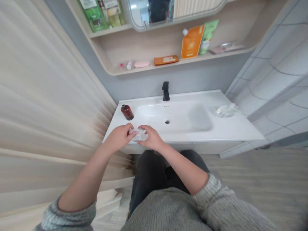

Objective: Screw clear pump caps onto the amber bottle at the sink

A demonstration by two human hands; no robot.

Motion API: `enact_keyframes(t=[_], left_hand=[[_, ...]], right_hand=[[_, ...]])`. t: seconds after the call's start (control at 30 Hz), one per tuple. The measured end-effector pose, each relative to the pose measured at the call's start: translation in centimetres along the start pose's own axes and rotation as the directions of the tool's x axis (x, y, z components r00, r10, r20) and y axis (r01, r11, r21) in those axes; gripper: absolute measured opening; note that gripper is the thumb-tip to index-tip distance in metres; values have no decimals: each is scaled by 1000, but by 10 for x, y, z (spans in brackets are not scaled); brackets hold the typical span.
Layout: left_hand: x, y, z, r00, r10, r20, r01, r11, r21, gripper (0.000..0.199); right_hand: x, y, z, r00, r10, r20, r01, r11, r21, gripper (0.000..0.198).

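Note:
Between my two hands is a small clear plastic container (pixel 141 136), held over the front left edge of the washbasin counter. My left hand (pixel 122 134) grips its left side, with the thumb lying across the top. Around the right side curl the fingers of my right hand (pixel 152 137). Blur and the fingers hide what the container holds, if anything. Just beyond my left hand, a brown bottle (pixel 127 112) with an uncapped neck stands upright on the counter.
The white basin (pixel 178 117) has a black faucet (pixel 166 91) behind it. A crumpled clear plastic thing (pixel 226 110) lies at the counter's right. Above runs a shelf with an orange pouch (pixel 192 41) and a green tube (pixel 208 37). A pale curtain (pixel 48 96) hangs close on the left.

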State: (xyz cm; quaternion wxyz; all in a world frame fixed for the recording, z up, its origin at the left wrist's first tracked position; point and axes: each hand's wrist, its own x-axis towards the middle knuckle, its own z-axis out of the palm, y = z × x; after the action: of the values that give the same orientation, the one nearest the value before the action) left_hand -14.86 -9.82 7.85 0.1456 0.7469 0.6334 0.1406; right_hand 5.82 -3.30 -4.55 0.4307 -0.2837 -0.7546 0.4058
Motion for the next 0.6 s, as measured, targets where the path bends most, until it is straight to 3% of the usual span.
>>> enact_keyframes(t=[0.07,0.13,0.17,0.27,0.37,0.43,0.5,0.6], left_hand=[[-3,11,4,996,83,27,-82,996,-35,36],[-4,20,8,992,126,11,-124,988,-93,51],[-4,24,10,995,99,3,-98,990,-102,54],[-3,35,15,1000,-12,11,13,998,-53,33],[-4,43,21,985,175,9,-174,984,-39,28],[-4,44,24,954,298,-32,-298,954,-26,45],[-4,43,25,958,283,-51,-282,959,22,40],[-4,41,21,972,233,29,-235,970,71,25]], right_hand=[[-10,-3,-9,1000,6,-24,-7,1000,-23,76],[-18,-5,-16,999,20,-50,-22,999,-31,76],[-21,-6,-20,998,26,-62,-28,999,-30,75],[-29,-9,-33,998,28,-65,-31,999,-39,75],[-37,-13,-44,998,22,-58,-24,999,-40,76],[-41,-15,-48,998,25,-54,-25,1000,-15,75],[-45,-15,-51,999,29,-47,-28,999,16,75],[-48,-15,-57,999,45,-11,-43,996,83,74]])
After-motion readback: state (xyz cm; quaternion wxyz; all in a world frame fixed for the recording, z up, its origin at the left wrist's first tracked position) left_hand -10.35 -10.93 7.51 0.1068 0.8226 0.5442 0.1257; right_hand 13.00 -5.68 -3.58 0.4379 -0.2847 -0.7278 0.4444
